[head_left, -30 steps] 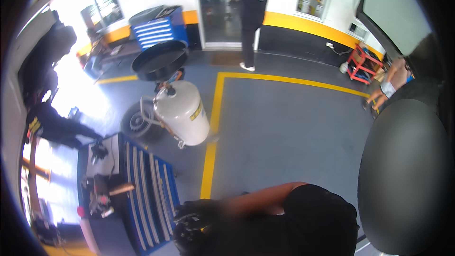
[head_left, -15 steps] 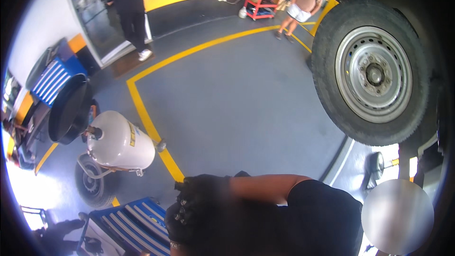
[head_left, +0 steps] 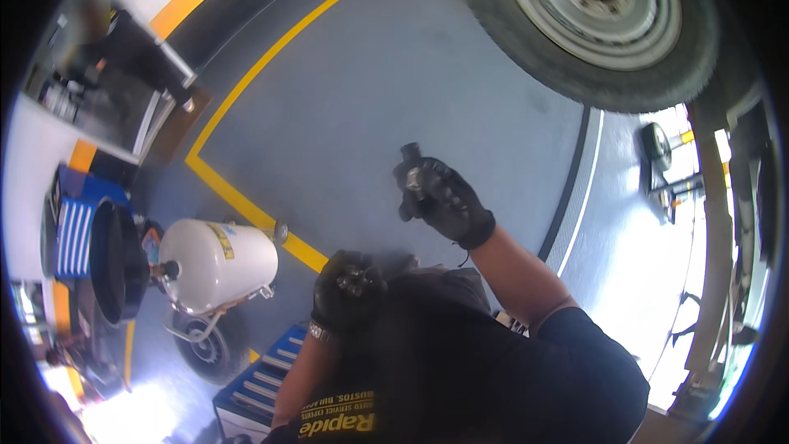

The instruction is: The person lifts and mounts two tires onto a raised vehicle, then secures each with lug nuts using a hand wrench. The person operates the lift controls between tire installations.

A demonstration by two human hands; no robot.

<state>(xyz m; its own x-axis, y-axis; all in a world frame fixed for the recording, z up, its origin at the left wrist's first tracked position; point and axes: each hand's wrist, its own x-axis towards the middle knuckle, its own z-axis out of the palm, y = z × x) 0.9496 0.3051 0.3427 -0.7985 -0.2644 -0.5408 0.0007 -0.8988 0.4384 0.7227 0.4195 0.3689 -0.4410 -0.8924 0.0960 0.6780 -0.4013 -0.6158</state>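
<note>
fingers [head_left: 444, 189] of the gloved right hand [head_left: 436, 197] grip a small dark part [head_left: 411, 166] below the wheel [head_left: 588, 16]; left hand [head_left: 347, 289] curled.

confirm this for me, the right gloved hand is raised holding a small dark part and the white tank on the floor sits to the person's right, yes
Not quite. The head view shows the white tank on the person's left, beside the yellow floor line. The rest holds: the right hand, in a black glove, is raised and grips a small dark part.

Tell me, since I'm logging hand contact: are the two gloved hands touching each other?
Apart. The head view shows the right hand raised, gripping a small dark part, while the left hand sits lower against the chest, with grey floor between them.
</note>
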